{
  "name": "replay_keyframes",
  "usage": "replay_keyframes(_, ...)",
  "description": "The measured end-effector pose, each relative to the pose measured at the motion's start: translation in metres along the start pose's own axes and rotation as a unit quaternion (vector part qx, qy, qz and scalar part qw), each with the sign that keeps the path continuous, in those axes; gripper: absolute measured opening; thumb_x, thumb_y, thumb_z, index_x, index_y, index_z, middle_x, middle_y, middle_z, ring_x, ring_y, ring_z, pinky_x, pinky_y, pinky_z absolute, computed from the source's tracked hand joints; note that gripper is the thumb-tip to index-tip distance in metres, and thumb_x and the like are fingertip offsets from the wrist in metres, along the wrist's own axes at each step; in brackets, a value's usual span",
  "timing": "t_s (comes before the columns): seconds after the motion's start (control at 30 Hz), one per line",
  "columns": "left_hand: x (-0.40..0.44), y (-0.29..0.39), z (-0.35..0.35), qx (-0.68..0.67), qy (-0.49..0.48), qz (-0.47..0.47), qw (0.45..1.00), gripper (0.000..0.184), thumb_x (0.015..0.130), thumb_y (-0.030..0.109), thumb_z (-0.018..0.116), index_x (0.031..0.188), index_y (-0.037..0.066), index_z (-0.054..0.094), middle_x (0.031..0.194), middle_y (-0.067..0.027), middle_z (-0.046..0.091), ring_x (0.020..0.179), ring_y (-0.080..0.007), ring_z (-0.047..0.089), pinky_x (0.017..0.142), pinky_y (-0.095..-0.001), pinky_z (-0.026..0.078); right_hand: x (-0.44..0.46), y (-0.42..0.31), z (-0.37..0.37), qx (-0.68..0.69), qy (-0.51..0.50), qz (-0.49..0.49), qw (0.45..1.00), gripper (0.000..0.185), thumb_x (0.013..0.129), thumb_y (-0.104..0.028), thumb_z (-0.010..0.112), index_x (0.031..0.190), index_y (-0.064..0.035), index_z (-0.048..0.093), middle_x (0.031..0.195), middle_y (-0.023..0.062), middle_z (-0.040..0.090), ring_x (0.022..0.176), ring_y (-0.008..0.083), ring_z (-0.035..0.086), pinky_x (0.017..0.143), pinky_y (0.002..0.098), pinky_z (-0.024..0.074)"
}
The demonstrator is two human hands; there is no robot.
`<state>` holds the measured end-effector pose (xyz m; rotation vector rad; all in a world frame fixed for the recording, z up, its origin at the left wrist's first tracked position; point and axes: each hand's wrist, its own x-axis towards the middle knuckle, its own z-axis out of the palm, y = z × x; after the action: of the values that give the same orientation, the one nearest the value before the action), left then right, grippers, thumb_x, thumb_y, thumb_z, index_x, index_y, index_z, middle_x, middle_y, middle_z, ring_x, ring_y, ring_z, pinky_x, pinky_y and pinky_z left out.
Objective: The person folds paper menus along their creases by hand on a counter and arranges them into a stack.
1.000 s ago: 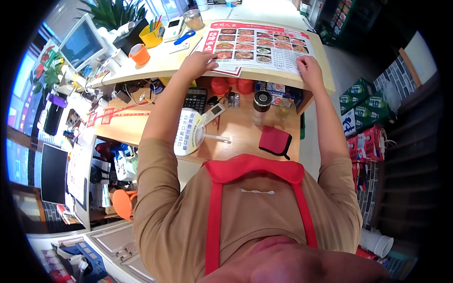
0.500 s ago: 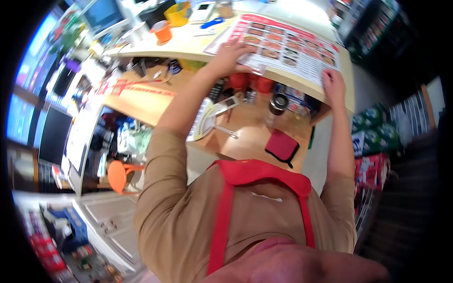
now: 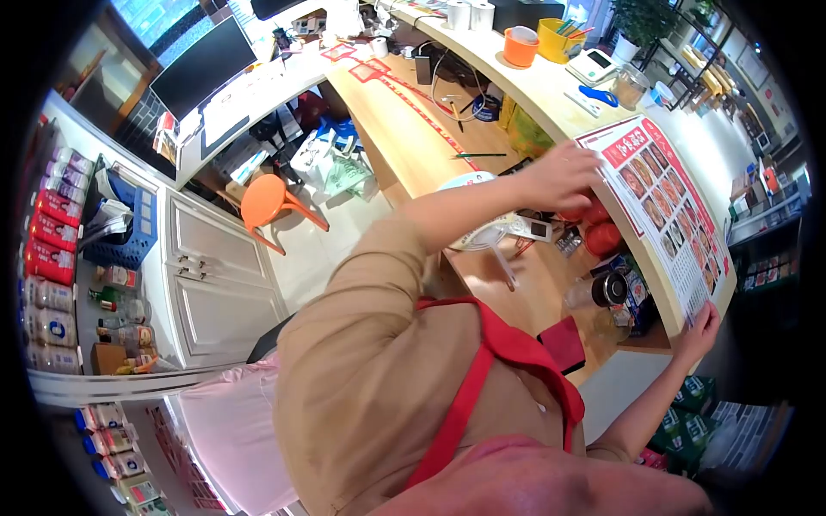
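Observation:
A printed menu sheet with red borders and rows of food photos lies on the pale counter ledge. My left hand is at the menu's left edge, fingers loosely bent and apart; whether the fingertips touch the sheet is hard to make out. At the near right corner, my right hand pinches the menu's edge between thumb and fingers. Below the ledge, on the wooden desk, stand a clear tumbler with a dark lid and a dark red pouch. A round hand fan lies under my left forearm.
Along the ledge stand an orange cup, a yellow container, a white card terminal and a blue-handled tool. An orange stool is on the floor to the left, beside white cabinets. Stocked shelves line the far left.
My view has swung to the left, bringing the cabinets and shelves into sight. My left hand has drawn back from on top of the menu to its left edge. The right hand stays at the menu's corner.

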<state>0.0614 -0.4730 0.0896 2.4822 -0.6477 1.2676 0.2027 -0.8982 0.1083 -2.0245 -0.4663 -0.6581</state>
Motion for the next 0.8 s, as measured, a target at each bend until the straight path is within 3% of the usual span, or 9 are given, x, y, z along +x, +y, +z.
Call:
replay_keyframes(0.17, -0.151, -0.07, -0.06, 0.008, 0.07, -0.3, 0.951, 0.038, 0.072, 0.017, 0.067, 0.106, 0.005, 0.058, 0.117, -0.0155, 0.053, 0.112, -0.033, 0.046, 0.097, -0.0398, 0.037, -0.018, -0.034, 0.008, 0.122, 0.13, 0.046, 0.983, 0.021, 0.093, -0.017, 0.051, 0.103, 0.0005, 0.057, 0.099, 0.0065, 0.059, 0.09, 0.0136, 0.054, 0.08, 0.0248, 0.0438)
replay_keyframes(0.27, -0.278, -0.102, -0.108, 0.112, 0.114, -0.47, 0.868, 0.036, 0.075, 0.014, 0.067, 0.108, 0.002, 0.058, 0.11, -0.0178, 0.057, 0.106, -0.0329, 0.05, 0.094, -0.039, 0.039, -0.042, -0.049, 0.026, -0.017, 0.074, -0.062, 0.995, 0.021, 0.093, -0.017, 0.05, 0.102, 0.0004, 0.057, 0.102, 0.0064, 0.058, 0.091, 0.0136, 0.054, 0.081, 0.0255, 0.0437)
replay_keyframes(0.33, -0.372, -0.109, -0.137, 0.173, 0.135, -0.57, 0.792, 0.037, 0.074, 0.017, 0.068, 0.108, 0.004, 0.06, 0.103, -0.0186, 0.059, 0.092, -0.0329, 0.057, 0.081, -0.039, 0.045, -0.076, -0.09, 0.08, 0.096, 0.046, -0.016, 0.994, 0.013, 0.09, -0.008, 0.052, 0.097, 0.0002, 0.059, 0.101, 0.0078, 0.059, 0.093, 0.0161, 0.055, 0.083, 0.0279, 0.0439)
replay_keyframes(0.37, -0.416, -0.111, -0.153, 0.171, 0.113, -0.672, 0.712, 0.037, 0.075, 0.021, 0.067, 0.107, 0.004, 0.061, 0.101, -0.0186, 0.06, 0.088, -0.0322, 0.059, 0.079, -0.038, 0.046, -0.091, -0.107, 0.108, 0.11, -0.012, 0.005, 0.994, 0.013, 0.089, -0.008, 0.052, 0.097, -0.0003, 0.059, 0.1, 0.0073, 0.059, 0.092, 0.0155, 0.055, 0.082, 0.0275, 0.044)
replay_keyframes(0.43, -0.529, -0.117, -0.176, 0.113, 0.139, -0.761, 0.624, 0.036, 0.078, 0.03, 0.063, 0.103, 0.003, 0.063, 0.099, -0.018, 0.063, 0.087, -0.0306, 0.061, 0.078, -0.0385, 0.047, -0.124, -0.128, 0.17, 0.135, -0.136, 0.036, 0.981, 0.013, 0.088, -0.008, 0.054, 0.097, -0.0013, 0.06, 0.098, 0.0061, 0.059, 0.089, 0.0139, 0.055, 0.08, 0.026, 0.0441)
replay_keyframes(0.5, -0.545, -0.089, -0.206, 0.161, 0.105, -0.799, 0.569, 0.035, 0.08, 0.031, 0.061, 0.1, 0.002, 0.063, 0.093, -0.0168, 0.065, 0.086, -0.03, 0.062, 0.08, -0.0374, 0.047, -0.151, -0.163, 0.233, 0.167, -0.232, 0.114, 0.952, 0.014, 0.089, -0.011, 0.054, 0.098, -0.0024, 0.06, 0.092, 0.0033, 0.059, 0.083, 0.0103, 0.054, 0.075, 0.0227, 0.0435)
replay_keyframes(0.6, -0.642, -0.087, -0.228, 0.097, 0.151, -0.861, 0.475, 0.031, 0.081, 0.027, 0.06, 0.097, 0.0, 0.062, 0.083, -0.0107, 0.065, 0.075, -0.0231, 0.062, 0.07, -0.0337, 0.049, -0.187, -0.172, 0.326, 0.338, -0.335, 0.345, 0.809, 0.016, 0.091, -0.016, 0.052, 0.099, -0.0046, 0.059, 0.087, 0.0008, 0.057, 0.077, 0.0084, 0.052, 0.069, 0.0218, 0.0434)
replay_keyframes(0.7, -0.621, -0.076, -0.259, 0.017, 0.177, -0.901, 0.396, 0.029, 0.081, 0.023, 0.06, 0.099, 0.0, 0.06, 0.08, -0.0067, 0.063, 0.065, -0.0151, 0.058, 0.057, -0.029, 0.048, -0.201, -0.183, 0.399, 0.47, -0.372, 0.48, 0.641, 0.014, 0.091, -0.016, 0.053, 0.098, -0.0039, 0.055, 0.086, 0.0042, 0.056, 0.078, 0.015, 0.055, 0.071, 0.0263, 0.0474)
replay_keyframes(0.8, -0.63, -0.081, -0.279, 0.01, 0.149, -0.897, 0.416, 0.029, 0.082, 0.021, 0.06, 0.102, 0.0, 0.06, 0.077, -0.005, 0.062, 0.059, -0.0102, 0.055, 0.05, -0.0252, 0.045, -0.198, -0.2, 0.444, 0.539, -0.38, 0.517, 0.546, 0.016, 0.091, -0.015, 0.051, 0.1, -0.0014, 0.052, 0.089, 0.0076, 0.056, 0.076, 0.0168, 0.055, 0.065, 0.0262, 0.0478)
